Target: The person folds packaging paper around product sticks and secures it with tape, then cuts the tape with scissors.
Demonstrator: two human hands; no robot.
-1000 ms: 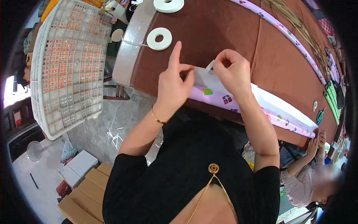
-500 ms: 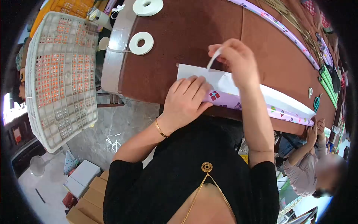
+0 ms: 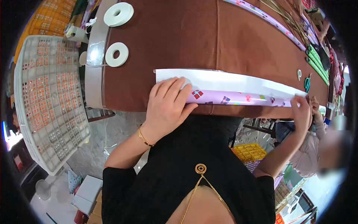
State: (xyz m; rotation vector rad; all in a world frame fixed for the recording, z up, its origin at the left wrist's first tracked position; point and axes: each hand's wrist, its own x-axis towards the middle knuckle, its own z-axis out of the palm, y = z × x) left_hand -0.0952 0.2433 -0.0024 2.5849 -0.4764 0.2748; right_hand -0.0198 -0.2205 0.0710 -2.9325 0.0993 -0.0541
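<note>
Left hand (image 3: 167, 102) lies flat and open, pinning the near end of the folded paper (image 3: 238, 87) to the worktop (image 3: 179, 41), while right hand (image 3: 302, 112) pinches its far end, keeping the fold taut.

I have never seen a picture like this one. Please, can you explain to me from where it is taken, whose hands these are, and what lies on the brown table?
The picture comes from a camera worn on a person's head, looking down, so you see that person's own chest and arms. No machine is involved, only two bare hands.

The left hand lies flat on one end of a long strip of wrapping paper, white on one face and purple with small gift prints on the other. The right hand is stretched out to the strip's far end and pinches it there.

The strip lies along the near edge of the brown table. Two white tape rolls sit farther back, and a white plastic crate stands beside the table. Another person sits at the lower right.
</note>
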